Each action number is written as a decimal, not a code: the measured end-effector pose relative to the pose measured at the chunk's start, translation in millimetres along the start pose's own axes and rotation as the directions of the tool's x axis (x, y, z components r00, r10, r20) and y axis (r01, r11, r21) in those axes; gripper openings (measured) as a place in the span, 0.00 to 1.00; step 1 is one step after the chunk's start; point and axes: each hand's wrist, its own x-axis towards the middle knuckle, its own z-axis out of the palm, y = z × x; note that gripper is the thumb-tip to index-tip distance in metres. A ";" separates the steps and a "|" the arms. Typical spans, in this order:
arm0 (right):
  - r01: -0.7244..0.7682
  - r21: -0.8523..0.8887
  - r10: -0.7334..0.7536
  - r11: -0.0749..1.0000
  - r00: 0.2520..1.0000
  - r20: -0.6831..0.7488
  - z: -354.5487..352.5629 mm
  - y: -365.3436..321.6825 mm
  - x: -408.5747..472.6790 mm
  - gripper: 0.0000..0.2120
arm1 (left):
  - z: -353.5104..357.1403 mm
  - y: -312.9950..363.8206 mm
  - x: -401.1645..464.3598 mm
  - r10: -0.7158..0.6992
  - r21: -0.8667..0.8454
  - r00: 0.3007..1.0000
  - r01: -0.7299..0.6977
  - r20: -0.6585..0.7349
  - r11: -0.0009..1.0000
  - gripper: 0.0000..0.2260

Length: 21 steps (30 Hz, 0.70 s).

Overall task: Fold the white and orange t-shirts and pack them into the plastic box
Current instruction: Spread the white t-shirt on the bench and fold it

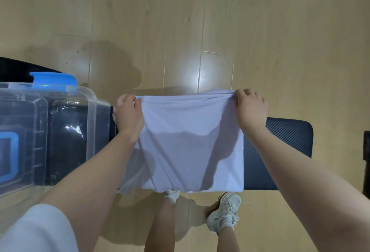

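Sitting left of white t-shirt (190, 141), clear plastic box (60, 131) on dark bench (288, 137)

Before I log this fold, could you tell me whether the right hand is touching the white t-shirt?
Touching. The head view shows the right hand gripping the far corner of the white t-shirt, cloth bunched under its fingers.

left hand (128, 111): arm stretched forward, fingers curled, pinching cloth
right hand (250, 109): arm stretched forward, fingers curled, pinching cloth
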 end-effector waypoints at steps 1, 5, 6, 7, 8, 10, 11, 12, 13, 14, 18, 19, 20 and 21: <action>-0.033 0.099 0.030 0.995 0.999 0.030 2.4 -0.8 2.2 0.11 | 2.1 -1.3 2.7 -0.009 0.050 1.000 0.009 0.006 0.999 0.09; -0.200 0.455 0.117 0.868 0.972 0.204 14.6 -8.5 -1.9 0.15 | 8.2 -2.6 8.0 -0.090 0.228 0.994 0.076 0.053 0.971 0.10; -0.232 0.501 0.150 0.834 0.969 0.199 16.9 -10.9 -3.0 0.14 | 9.2 -2.3 9.3 -0.101 0.225 0.993 0.085 0.060 0.971 0.10; -0.259 0.544 0.186 0.798 0.965 0.186 18.8 -13.0 -3.7 0.14 | 9.4 -1.3 10.6 -0.117 0.204 0.991 0.101 0.064 0.974 0.10; -0.284 0.579 0.221 0.764 0.959 0.178 20.6 -14.9 -3.4 0.14 | 9.9 -0.9 12.3 -0.137 0.172 0.988 0.124 0.066 0.977 0.10; -0.351 0.615 0.303 0.706 0.935 0.185 24.3 -14.9 -0.3 0.13 | 9.2 1.0 12.5 -0.156 0.080 0.986 0.152 0.055 0.985 0.09; -0.395 0.623 0.353 0.676 0.915 0.197 24.8 -13.9 2.3 0.12 | 8.2 2.4 10.6 -0.153 -0.002 0.987 0.154 0.048 0.988 0.09; -0.437 0.628 0.402 0.644 0.892 0.209 24.8 -12.5 5.0 0.11 | 6.3 4.7 7.6 -0.157 -0.103 0.986 0.162 0.056 0.981 0.09; -0.477 0.638 0.449 0.605 0.866 0.222 23.0 -11.4 7.3 0.11 | 3.8 7.5 4.2 -0.161 -0.204 0.984 0.173 0.075 0.964 0.09; -0.504 0.665 0.486 0.551 0.842 0.235 20.5 -10.4 9.3 0.11 | 1.4 10.5 1.4 -0.156 -0.290 0.983 0.177 0.094 0.941 0.10; -0.485 0.833 0.518 0.266 0.801 0.301 0.9 -7.9 5.1 0.12 | -12.5 22.1 -11.0 -0.109 -0.550 0.981 0.180 0.159 0.816 0.05; -0.467 0.846 0.499 0.258 0.814 0.297 -6.2 -6.2 -0.8 0.09 | -17.8 26.5 -15.7 -0.101 -0.590 0.981 0.182 0.168 0.786 0.06; -0.453 0.850 0.471 0.268 0.831 0.295 -15.5 -4.5 -7.7 0.05 | -24.5 31.4 -21.4 -0.089 -0.609 0.981 0.178 0.174 0.773 0.08; -0.449 0.843 0.437 0.297 0.848 0.298 -25.4 -2.0 -15.1 0.07 | -31.5 36.9 -27.7 -0.073 -0.613 0.981 0.169 0.179 0.772 0.08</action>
